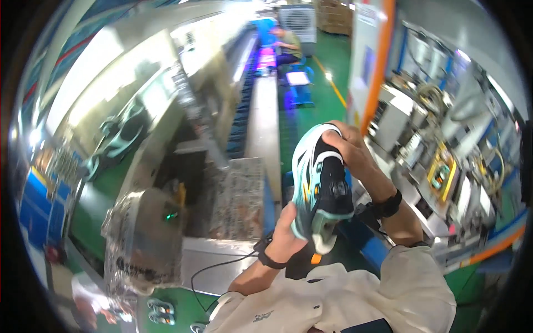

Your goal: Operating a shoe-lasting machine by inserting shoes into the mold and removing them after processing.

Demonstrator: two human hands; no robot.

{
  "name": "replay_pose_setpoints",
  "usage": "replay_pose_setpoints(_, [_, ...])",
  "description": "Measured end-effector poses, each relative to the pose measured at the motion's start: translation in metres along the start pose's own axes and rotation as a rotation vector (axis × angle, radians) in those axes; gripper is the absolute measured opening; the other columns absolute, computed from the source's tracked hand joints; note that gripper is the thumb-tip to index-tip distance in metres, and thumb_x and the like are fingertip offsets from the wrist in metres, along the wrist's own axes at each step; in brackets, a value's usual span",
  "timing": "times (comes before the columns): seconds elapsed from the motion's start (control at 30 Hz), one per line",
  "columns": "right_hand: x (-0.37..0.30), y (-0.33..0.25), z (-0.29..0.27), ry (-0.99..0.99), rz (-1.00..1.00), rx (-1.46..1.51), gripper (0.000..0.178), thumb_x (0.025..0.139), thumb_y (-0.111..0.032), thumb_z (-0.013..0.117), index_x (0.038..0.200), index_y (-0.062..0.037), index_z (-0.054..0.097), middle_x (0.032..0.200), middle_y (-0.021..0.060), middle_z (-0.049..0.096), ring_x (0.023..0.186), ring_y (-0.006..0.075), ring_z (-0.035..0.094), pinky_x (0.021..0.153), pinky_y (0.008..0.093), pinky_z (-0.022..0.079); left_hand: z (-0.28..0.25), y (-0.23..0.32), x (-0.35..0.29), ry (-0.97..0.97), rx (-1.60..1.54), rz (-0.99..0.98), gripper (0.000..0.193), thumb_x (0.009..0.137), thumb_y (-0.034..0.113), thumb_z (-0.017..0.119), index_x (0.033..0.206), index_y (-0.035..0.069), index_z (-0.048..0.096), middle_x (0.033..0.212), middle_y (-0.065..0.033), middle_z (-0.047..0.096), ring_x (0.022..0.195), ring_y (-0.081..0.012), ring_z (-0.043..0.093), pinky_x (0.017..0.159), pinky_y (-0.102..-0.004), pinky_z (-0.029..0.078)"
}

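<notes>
A mint-green, white and black sneaker point(304, 177) is held up in front of my chest, tilted, its toe end pointing up and away and its heel opening towards me. My right hand point(355, 152) grips it around the toe end, with the thumb across the upper. Closed on the left side near the heel is my left hand point(284, 238), its thumb along the sole edge; most of its fingers are hidden behind the shoe. Each wrist wears a dark band, and a black cable runs from the left one.
A long conveyor point(264, 119) stretches away ahead, with a seated person point(287, 44) and a blue stool point(300, 91) beside it. On my left stands a plastic-wrapped machine box point(147, 238). Machinery point(441, 172) crowds the right behind an orange-edged post point(378, 66). Shoes point(161, 312) rest at lower left.
</notes>
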State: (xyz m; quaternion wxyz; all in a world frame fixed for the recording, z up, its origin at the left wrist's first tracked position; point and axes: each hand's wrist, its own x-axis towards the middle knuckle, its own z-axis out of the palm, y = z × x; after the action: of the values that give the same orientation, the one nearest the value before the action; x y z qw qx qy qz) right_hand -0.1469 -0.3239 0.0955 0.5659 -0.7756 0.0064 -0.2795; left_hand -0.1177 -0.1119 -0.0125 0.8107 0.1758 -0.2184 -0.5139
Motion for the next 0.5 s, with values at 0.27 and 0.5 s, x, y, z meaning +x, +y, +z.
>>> replay_pose_setpoints(0.27, [-0.198, 0.049, -0.161, 0.390, 0.191, 0.269, 0.078, 0.084, -0.047, 0.070, 0.142, -0.0037, 0.041, 0.131, 0.0118, 0.055, 0.113, 0.0170, 0.055, 0.095, 0.0315, 0.047, 0.069, -0.157, 0.125, 0.107, 0.439, -0.042, 0.044, 0.095, 0.019, 0.060, 0.132, 0.000, 0.048, 0.118, -0.0105, 0.061, 0.102, -0.0201, 0.063, 0.087, -0.0309, 0.050])
replay_pose_setpoints(0.5, [-0.317, 0.087, -0.293, 1.186, 0.319, 0.066, 0.056, 0.069, -0.010, 0.077, 0.122, -0.0003, 0.061, 0.104, 0.0091, 0.067, 0.092, 0.0157, 0.063, 0.085, 0.0279, 0.050, 0.103, -0.338, 0.229, -0.276, 0.619, -0.402, 0.075, 0.094, 0.030, 0.063, 0.148, -0.007, 0.028, 0.144, -0.0169, 0.044, 0.130, -0.0219, 0.044, 0.109, -0.0328, 0.033])
